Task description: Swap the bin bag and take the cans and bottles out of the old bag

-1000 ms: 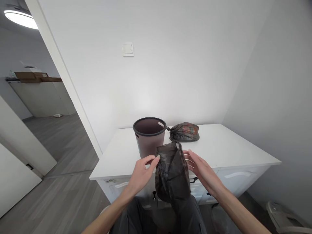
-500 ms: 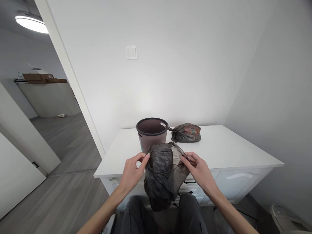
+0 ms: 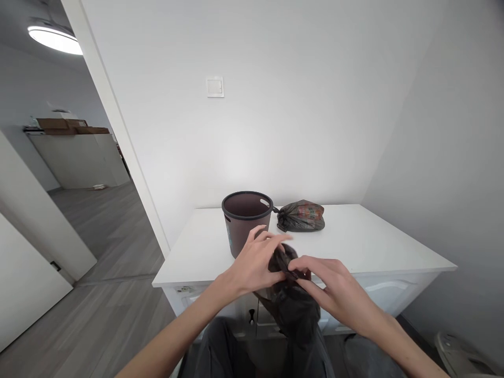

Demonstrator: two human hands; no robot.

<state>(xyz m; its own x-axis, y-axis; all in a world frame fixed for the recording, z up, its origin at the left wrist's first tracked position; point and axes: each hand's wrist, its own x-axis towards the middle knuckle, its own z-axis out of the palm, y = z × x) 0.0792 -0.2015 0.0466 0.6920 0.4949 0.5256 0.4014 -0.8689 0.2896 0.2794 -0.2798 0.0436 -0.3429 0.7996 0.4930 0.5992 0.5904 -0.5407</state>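
A black plastic bag (image 3: pixel 296 310) hangs in front of the white cabinet, above my knees, its upper part gathered between both hands. My left hand (image 3: pixel 260 261) reaches across from the left, thumb and fingers curled round the bunched top. From the right, my right hand (image 3: pixel 328 283) pinches the bag's neck with thumb and fingertips. Just beyond my left hand stands an upright dark brownish trash can (image 3: pixel 242 226) with a black rim and handle holes. Beside it on the cabinet lies a second, knotted black bag (image 3: pixel 301 216) with something red and orange showing through.
The white cabinet top (image 3: pixel 378 241) runs along the wall, with doors and dark handles below. A light switch (image 3: pixel 214 87) is on the wall. At left, a doorway opens onto another room with cardboard boxes (image 3: pixel 59 125). A pale appliance (image 3: pixel 464 354) sits at lower right.
Both hands have come together, gathering the bag's top that was spread open between them. The bag has shifted right, and my left hand has moved right across the front of the trash can.
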